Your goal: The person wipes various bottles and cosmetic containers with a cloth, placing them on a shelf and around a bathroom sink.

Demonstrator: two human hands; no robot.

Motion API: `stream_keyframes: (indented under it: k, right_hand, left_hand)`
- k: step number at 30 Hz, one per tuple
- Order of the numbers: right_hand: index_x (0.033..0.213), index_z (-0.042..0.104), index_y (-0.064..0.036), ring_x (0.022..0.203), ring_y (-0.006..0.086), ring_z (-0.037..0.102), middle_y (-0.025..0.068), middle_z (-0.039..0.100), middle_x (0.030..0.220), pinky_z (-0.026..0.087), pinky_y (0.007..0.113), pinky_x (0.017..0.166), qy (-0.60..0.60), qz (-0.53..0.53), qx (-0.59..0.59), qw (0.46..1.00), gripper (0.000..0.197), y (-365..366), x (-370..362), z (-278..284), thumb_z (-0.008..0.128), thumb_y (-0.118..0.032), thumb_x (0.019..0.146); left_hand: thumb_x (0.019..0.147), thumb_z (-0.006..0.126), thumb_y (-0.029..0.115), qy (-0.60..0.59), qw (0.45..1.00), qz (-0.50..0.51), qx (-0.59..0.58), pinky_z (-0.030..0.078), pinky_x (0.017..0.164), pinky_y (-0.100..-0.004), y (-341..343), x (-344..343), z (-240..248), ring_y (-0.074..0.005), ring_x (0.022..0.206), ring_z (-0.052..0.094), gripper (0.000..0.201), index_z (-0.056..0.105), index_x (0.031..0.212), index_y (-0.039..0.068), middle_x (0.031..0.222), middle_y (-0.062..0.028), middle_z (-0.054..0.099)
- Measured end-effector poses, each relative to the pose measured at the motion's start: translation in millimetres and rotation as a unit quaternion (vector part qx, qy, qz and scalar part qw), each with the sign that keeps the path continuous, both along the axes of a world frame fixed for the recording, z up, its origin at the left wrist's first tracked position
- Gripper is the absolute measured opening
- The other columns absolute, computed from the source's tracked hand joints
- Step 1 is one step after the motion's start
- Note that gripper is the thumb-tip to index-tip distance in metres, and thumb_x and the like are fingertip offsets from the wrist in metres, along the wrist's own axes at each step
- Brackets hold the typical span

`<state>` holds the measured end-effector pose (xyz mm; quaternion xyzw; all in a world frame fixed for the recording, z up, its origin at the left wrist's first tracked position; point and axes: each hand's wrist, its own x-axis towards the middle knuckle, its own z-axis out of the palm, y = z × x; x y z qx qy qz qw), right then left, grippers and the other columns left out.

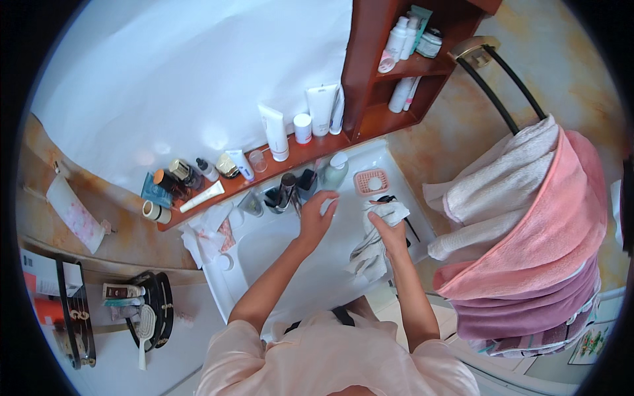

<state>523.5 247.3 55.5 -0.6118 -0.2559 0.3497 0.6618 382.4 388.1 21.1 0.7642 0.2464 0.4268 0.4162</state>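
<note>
My right hand (392, 236) grips a crumpled pale grey cloth (374, 245) over the right side of the white washbasin (277, 261). The thumb lies on top of the cloth, and its lower end hangs down toward the bowl. My left hand (317, 221) is over the basin's back edge with fingers curved and apart from the thumb; nothing shows between them. Just beyond it stands a pale green pump bottle (335, 173). Dark cups and a dark brush-like item (286, 191) stand to its left. A pink soap dish (371, 183) with a round white piece sits behind the cloth.
A reddish-brown shelf (295, 153) carrying tubes, jars and bottles runs below the mirror. Open shelving (396, 99) rises at its right end. Pink, white and purple towels (522, 231) hang close on the right. Wall racks (158, 310) hold a white hairbrush at the left.
</note>
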Motion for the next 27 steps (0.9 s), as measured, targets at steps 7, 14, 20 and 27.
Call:
stream_keyframes:
  k: [7, 14, 20, 27]
  right_hand:
    - [0.111, 0.062, -0.0024, 0.096, 0.0126, 0.059, 0.0040, 0.064, 0.105, 0.046, 0.027, 0.085, -0.008, -0.040, 0.021, 0.999, 0.032, -9, 17, -7, 0.072, -0.004, 0.081]
    - [0.109, 0.063, -0.0022, 0.097, 0.0128, 0.059, 0.0052, 0.066, 0.108, 0.046, 0.027, 0.086, -0.036, -0.060, 0.026, 0.997, 0.027, -27, 21, -16, 0.070, -0.002, 0.082]
    - [0.110, 0.063, -0.0032, 0.101, 0.0146, 0.058, 0.0058, 0.064, 0.113, 0.043, 0.029, 0.092, -0.028, -0.061, -0.015, 0.998, 0.030, -44, 37, -26, 0.071, -0.003, 0.081]
    - [0.109, 0.064, -0.0030, 0.101, 0.0140, 0.058, 0.0058, 0.065, 0.112, 0.044, 0.028, 0.091, -0.015, -0.076, -0.044, 0.996, 0.028, -48, 48, -35, 0.070, -0.004, 0.082]
  left_hand:
    - [0.079, 0.071, 0.007, -0.032, 0.997, -0.061, 0.039, 0.047, 0.092, -0.0366, 46, 149, 85, -0.0304, 0.102, 0.062, 0.048, 0.053, 0.123, 0.002, 0.113, -0.0174, 0.063]
    - [0.073, 0.078, 0.010, -0.047, 0.991, 0.117, 0.036, 0.045, 0.095, -0.0455, 84, 270, 98, -0.0419, 0.114, 0.052, 0.066, 0.045, 0.129, 0.000, 0.124, -0.0233, 0.052]
    - [0.070, 0.081, 0.012, -0.044, 0.976, 0.212, -0.023, 0.044, 0.096, -0.0461, 93, 311, 83, -0.0404, 0.112, 0.052, 0.064, 0.049, 0.125, 0.002, 0.123, -0.0205, 0.054]
    - [0.064, 0.086, 0.019, 0.009, 0.954, 0.298, 0.015, 0.046, 0.088, -0.0435, 88, 323, 83, -0.0349, 0.102, 0.057, 0.056, 0.058, 0.110, 0.002, 0.108, -0.0157, 0.058]
